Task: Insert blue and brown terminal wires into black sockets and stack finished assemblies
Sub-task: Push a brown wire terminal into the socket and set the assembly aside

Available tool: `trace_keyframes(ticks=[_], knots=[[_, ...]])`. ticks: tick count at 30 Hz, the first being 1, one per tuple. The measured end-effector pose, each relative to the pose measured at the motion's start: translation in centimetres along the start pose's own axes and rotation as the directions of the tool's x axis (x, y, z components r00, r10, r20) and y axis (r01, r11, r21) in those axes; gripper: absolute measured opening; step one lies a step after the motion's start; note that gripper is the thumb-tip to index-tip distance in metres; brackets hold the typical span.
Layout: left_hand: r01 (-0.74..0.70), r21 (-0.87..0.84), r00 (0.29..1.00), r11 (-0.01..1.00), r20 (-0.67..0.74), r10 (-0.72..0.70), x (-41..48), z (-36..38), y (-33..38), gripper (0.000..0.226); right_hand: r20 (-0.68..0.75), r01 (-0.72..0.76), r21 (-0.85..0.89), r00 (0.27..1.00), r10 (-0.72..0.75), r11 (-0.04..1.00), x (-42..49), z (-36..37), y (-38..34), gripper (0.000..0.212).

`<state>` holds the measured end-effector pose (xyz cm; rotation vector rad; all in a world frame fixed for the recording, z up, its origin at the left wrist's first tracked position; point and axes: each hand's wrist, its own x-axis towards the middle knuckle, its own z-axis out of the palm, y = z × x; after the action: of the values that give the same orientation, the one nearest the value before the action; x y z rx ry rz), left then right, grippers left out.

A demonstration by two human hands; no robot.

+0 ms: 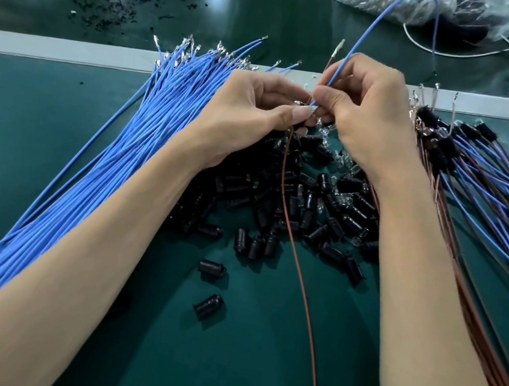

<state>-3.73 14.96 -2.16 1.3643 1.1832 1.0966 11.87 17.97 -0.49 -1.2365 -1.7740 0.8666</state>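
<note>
Green mat (218, 370) beneath forearms, left fingers (292, 112) pinched on brown wire (285, 181), right fingers (328, 97) round blue wire (364, 36), dark belt (242, 7) beyond

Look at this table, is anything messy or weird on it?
Yes. Little black crumbs lie scattered on the dark surface beyond the blue wires, like spilled scraps. Two black sockets also lie apart from the main heap, nearer the person. What the crumbs are, I cannot tell.

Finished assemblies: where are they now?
Head view, right side: the finished assemblies lie on the green mat, right of the right hand and loose black sockets.
</note>
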Motion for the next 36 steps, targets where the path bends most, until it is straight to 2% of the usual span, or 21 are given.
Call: trace_keyframes(ticks=[3,9,15,24,29,33,36], knots=[[0.001,-0.042,1.0,0.999,0.025,0.0,0.03,0.03,-0.04,0.012,-0.065,0.013,0.037,0.998,-0.01,0.999,0.05,-0.03,-0.02,0.013],[-0.015,-0.06,1.0,0.998,0.018,0.016,0.01,0.14,0.05,0.018,0.011,0.021,-0.005,1.0,-0.021,1.0,-0.13,-0.03,0.27,0.021],[-0.027,-0.055,0.999,0.998,0.034,0.029,-0.06,0.22,0.24,0.016,-0.006,0.018,0.019,1.0,-0.018,1.0,-0.05,0.2,0.07,0.012],[-0.028,0.019,0.999,0.999,0.032,0.027,-0.15,0.27,0.36,0.018,0.043,-0.097,0.04,0.995,0.095,0.995,0.07,0.12,-0.06,0.02],[-0.021,0.028,1.0,0.999,-0.001,0.021,-0.06,0.24,0.38,0.017,-0.041,-0.128,0.157,0.99,0.136,0.979,0.2,0.22,-0.15,0.023],[-0.028,0.047,0.999,0.998,-0.02,0.029,-0.06,0.25,0.37,0.021,0.054,-0.149,0.117,0.988,0.144,0.982,0.04,0.41,-0.1,0.022],[-0.032,0.075,0.999,0.997,-0.03,0.034,0.0,0.22,0.21,0.016,0.066,-0.133,0.089,0.99,0.127,0.987,0.02,0.16,-0.04,0.016]])
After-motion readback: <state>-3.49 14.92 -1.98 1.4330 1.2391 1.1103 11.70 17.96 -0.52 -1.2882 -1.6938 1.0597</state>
